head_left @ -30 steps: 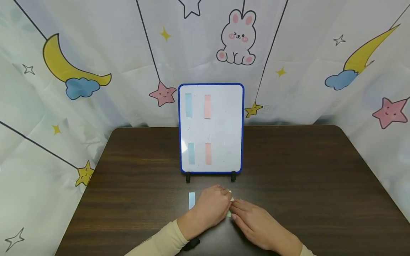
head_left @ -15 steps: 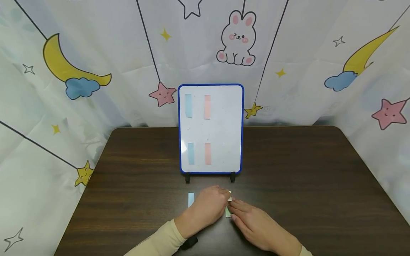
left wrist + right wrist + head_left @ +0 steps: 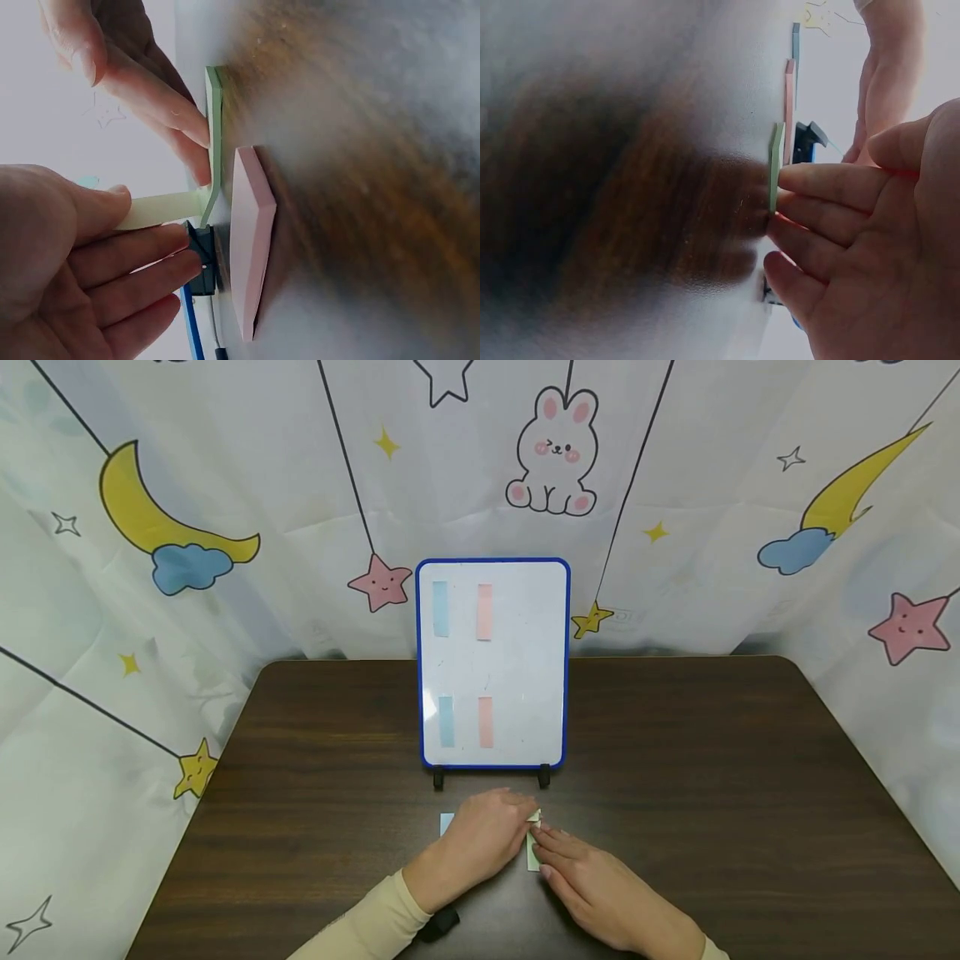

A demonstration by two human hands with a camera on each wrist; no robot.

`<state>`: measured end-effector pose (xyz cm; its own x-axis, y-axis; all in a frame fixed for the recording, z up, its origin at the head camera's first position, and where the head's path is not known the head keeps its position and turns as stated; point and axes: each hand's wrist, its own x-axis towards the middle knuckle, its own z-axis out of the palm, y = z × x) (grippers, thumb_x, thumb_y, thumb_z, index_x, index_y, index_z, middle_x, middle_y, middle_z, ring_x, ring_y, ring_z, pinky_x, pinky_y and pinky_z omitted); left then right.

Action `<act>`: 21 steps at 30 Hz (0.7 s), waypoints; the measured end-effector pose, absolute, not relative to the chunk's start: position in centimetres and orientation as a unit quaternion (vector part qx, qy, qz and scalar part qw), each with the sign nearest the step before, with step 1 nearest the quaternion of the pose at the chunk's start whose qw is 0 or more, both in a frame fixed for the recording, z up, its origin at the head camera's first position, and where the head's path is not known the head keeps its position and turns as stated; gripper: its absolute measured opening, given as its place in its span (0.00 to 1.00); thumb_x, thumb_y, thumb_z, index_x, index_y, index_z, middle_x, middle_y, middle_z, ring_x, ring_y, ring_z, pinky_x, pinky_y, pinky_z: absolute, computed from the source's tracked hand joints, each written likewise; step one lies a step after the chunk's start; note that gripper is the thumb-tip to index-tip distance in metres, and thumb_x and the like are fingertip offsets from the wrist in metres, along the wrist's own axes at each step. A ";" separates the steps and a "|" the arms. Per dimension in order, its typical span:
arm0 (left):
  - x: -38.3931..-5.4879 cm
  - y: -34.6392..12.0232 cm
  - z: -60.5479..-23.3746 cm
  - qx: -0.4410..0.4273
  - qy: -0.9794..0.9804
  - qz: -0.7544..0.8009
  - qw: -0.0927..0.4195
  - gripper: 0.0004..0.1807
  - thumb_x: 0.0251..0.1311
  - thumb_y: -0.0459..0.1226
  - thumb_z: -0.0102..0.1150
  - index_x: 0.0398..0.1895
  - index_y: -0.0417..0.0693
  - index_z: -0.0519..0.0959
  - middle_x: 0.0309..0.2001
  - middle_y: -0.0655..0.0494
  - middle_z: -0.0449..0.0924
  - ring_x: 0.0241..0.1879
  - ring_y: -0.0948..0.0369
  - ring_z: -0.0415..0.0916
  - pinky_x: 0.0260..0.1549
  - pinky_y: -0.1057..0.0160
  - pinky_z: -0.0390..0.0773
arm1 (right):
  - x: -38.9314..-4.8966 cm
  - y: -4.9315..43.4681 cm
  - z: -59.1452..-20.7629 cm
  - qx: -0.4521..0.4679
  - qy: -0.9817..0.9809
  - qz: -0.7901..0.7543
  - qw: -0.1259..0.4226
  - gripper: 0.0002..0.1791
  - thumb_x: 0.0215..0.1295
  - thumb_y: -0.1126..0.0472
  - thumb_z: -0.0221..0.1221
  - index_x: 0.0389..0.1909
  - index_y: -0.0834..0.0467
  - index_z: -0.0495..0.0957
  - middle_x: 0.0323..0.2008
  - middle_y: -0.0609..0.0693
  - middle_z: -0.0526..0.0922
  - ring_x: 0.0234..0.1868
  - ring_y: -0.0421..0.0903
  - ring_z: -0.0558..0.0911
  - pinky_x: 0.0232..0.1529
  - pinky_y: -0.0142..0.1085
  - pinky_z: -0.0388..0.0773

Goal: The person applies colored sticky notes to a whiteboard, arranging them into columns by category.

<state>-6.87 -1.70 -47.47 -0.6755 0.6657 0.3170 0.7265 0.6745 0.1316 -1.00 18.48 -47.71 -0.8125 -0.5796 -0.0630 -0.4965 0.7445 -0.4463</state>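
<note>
In the head view my left hand (image 3: 476, 839) pinches the top sheet (image 3: 161, 210) of a narrow green sticky note pad (image 3: 533, 853). In the left wrist view that pale green sheet bends up from the pad, held between thumb and finger. Straight fingers of my right hand (image 3: 600, 881) press on the green pad, which lies on the table; the right wrist view shows their tips touching it. Beside it lies a pink sticky note pad (image 3: 251, 225), hidden under my left hand in the head view. A blue sticky note pad (image 3: 447, 823) is partly covered by the left hand.
A blue-framed whiteboard (image 3: 525, 668) stands on black feet (image 3: 544, 777) behind the hands. Two blue strips (image 3: 440, 610) and two pink strips (image 3: 484, 612) are stuck on it. A small black object (image 3: 439, 924) shows by the left sleeve. A patterned curtain (image 3: 465, 477) hangs behind the table.
My left hand has moved slightly away from me and left, bending the green sheet further up and back. More of the green pad shows. The right hand stays nearly still.
</note>
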 end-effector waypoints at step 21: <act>-7.1 -2.0 -47.2 -0.366 -0.907 -0.153 0.143 0.13 0.64 0.35 0.59 0.50 0.50 0.83 0.50 0.60 0.86 0.52 0.64 0.83 0.58 0.65 0.79 | -1.1 18.4 -47.6 -0.291 0.928 -0.204 0.111 0.27 0.79 0.46 0.38 0.69 0.53 0.69 0.70 0.45 0.70 0.70 0.45 0.71 0.65 0.46 0.75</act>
<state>-7.12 -2.03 -47.16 -0.6920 0.6191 0.3712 0.7068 0.6857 0.1740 -1.10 18.37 -47.65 -0.8067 -0.5846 -0.0870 -0.4943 0.7480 -0.4430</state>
